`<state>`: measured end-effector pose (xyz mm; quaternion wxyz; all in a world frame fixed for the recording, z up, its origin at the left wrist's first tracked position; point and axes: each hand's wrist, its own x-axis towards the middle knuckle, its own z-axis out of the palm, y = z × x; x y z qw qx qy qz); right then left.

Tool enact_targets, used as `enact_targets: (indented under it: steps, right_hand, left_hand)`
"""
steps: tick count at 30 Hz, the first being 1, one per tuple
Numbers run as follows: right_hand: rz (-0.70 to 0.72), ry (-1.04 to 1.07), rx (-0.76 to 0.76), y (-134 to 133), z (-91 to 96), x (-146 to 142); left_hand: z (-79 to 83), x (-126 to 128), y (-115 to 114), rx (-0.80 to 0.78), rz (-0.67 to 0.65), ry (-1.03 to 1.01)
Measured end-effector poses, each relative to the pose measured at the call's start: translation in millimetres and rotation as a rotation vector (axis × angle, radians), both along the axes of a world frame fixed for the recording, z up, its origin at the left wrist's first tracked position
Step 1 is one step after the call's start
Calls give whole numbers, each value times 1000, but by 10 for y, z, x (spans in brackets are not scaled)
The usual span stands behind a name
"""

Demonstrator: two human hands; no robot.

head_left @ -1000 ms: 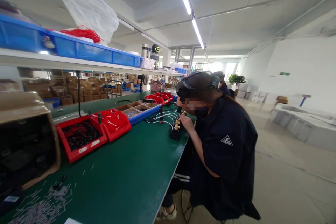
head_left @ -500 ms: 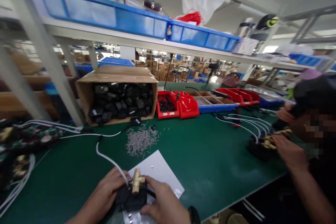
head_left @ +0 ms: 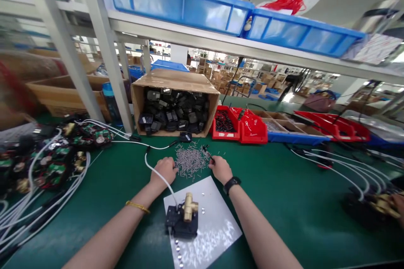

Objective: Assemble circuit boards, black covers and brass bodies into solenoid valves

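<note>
A black valve body with a brass fitting (head_left: 184, 217) stands on a white sheet (head_left: 208, 227) in front of me, a white cable (head_left: 158, 172) running from it. Both my arms reach past it to a pile of small grey metal pins (head_left: 190, 160) on the green bench. My left hand (head_left: 164, 170) rests at the pile's left edge, fingers curled down onto the pins. My right hand (head_left: 220, 168), a black watch on its wrist, is closed at the pile's right edge and pinches a thin dark tool or pin.
A cardboard box of black parts (head_left: 175, 109) lies on its side behind the pile. Red bins (head_left: 241, 125) and a blue tray (head_left: 296, 136) stand to the right. Finished units with white cables (head_left: 47, 159) crowd the left. A co-worker's hand (head_left: 398, 204) works at far right.
The camera swung from the co-worker down to my own bench. My hands let go of the black valve body and reached forward to the pin pile.
</note>
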<state>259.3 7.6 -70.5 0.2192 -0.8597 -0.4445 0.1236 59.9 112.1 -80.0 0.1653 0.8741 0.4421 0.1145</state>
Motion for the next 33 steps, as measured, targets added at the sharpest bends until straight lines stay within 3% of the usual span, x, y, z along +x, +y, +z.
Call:
enact_targets:
  steps: [5, 12, 16, 19, 25, 30, 33]
  right_hand:
    - [18, 36, 87, -164, 89, -67]
    - [145, 398, 232, -1028, 114, -650]
    - [-21, 688, 376, -1320, -6, -1023]
    - [-119, 675, 540, -1353, -85, -1186]
    - [-25, 496, 494, -1298, -148, -1360]
    - [35, 262, 556, -1355, -193, -1446]
    - [88, 207, 571, -1380, -245, -1448]
  left_hand:
    - [-39, 2, -37, 9, 0, 15]
    - [-72, -235, -132, 11, -91, -172]
    - [-54, -390, -149, -70, -88, -304]
    - [-30, -620, -264, -171, -19, -406]
    - [-74, -1141, -806, -424, 179, -598]
    - [-31, -1134, -1222, -791, 429, -1104]
    - [38, -1043, -1300, -996, 407, -1241]
